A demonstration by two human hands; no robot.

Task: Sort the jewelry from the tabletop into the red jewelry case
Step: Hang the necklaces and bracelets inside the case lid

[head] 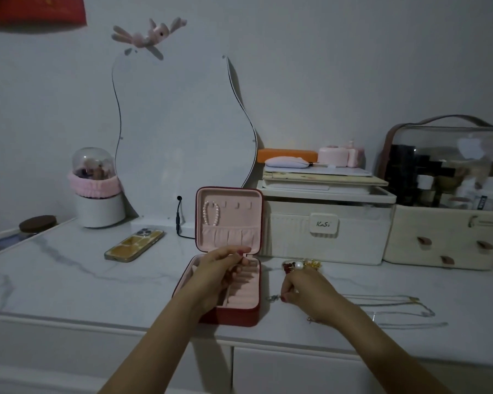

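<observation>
Red case, pink lining; marbled tabletop

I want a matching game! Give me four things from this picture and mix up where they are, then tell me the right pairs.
Things:
1. pearl bracelet
2. phone
3. thin chain necklaces
4. pink headband

Places:
A. lying on the tabletop, left of the red jewelry case
B. wrapped round the white pot with a clear dome
C. hanging inside the case's open lid
D. spread on the tabletop, to the right of the right hand

Right pairs: 1-C, 2-A, 3-D, 4-B
</observation>
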